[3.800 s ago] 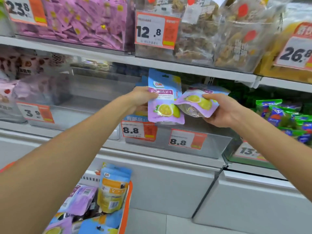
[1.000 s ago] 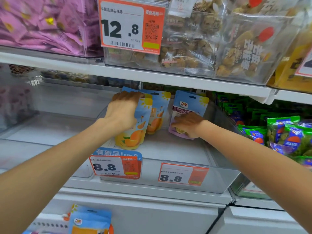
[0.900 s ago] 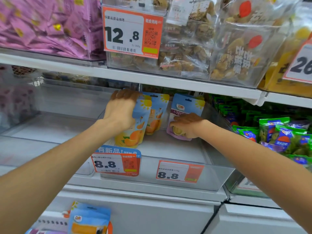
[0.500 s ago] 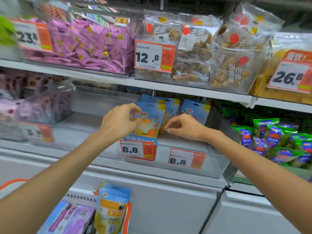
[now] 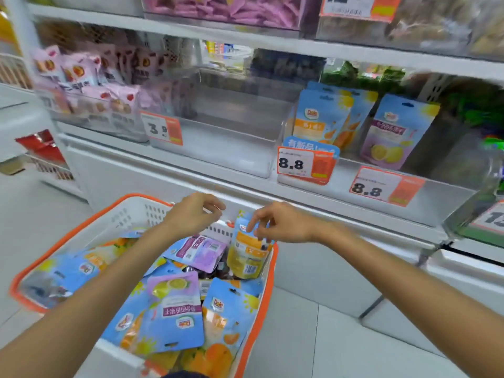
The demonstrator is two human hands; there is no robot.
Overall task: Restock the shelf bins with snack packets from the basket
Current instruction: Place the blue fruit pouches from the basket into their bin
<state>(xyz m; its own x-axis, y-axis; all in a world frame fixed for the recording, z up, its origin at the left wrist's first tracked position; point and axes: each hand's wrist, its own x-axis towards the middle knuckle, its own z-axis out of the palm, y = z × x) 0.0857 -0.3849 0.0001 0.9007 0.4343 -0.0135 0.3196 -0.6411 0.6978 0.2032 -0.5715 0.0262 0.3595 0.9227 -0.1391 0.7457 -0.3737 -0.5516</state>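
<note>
1. Nearest, both bare forearms run in from the bottom corners, cut off by the frame edge; a dark shape at the bottom edge is too cropped to identify.
2. The basket point(image 5: 81, 227), white with an orange rim, sits at about 7 o'clock; its near edge is hidden by the left forearm and the frame bottom.
3. Snack packets fill it in a loose heap: a purple lemon packet point(image 5: 174, 309) lies face up, overlapping an orange-fruit packet point(image 5: 229, 320) at its 3 o'clock. Others beneath show only corners.
4. At the basket's far right corner an upright yellow packet point(image 5: 246, 257) leans against the wall, back panel toward the camera; its print is too small to read.
5. The right hand point(image 5: 281, 225) has its fingertips at this packet's top edge; whether they pinch it or merely touch it cannot be told.
6. The left hand point(image 5: 195, 214) hovers above the basket's far rim, fingers loosely curled, holding nothing.
7. Farther, at 1 o'clock, a clear shelf bin point(image 5: 436, 205) holds orange packets point(image 5: 321, 118) standing upright, and a purple packet point(image 5: 395, 132) to their 3 o'clock, lower parts behind two 8.8 price tags point(image 5: 305, 166).
8. At 12 o'clock another clear bin point(image 5: 231, 159) stands just beside it.
9. At 10 o'clock pink packets point(image 5: 81, 83) are blurred; the upper shelf's goods are cut off.
</note>
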